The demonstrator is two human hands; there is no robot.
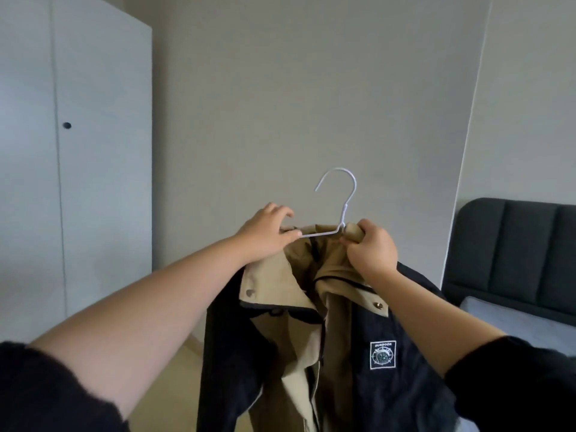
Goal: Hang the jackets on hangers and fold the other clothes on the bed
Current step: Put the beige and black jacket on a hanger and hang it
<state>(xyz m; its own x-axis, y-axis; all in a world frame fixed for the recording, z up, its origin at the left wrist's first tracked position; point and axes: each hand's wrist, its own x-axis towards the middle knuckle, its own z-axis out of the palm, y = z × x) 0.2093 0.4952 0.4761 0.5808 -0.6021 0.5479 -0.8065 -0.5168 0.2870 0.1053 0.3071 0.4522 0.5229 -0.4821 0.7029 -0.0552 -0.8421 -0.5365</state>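
Jacket (pixel 358 338) is held up in the air left of the bed (pixel 511 319), so it drapes free. Left hand (pixel 268 233) pinches the hanger (pixel 338 201) arm at the collar. Right hand (pixel 371 247) is clamped on collar fabric beside the hook base, likely seating that shoulder. Wardrobe (pixel 93 151) is far left of the bed.

One arm of the thin white wire hanger (pixel 344 212) is hidden under the tan collar (pixel 352 232) of the navy-and-tan fabric jacket (pixel 405 385), whose hem the bottom edge cuts off; its square white-framed badge (pixel 383 354) carries print too small to read.
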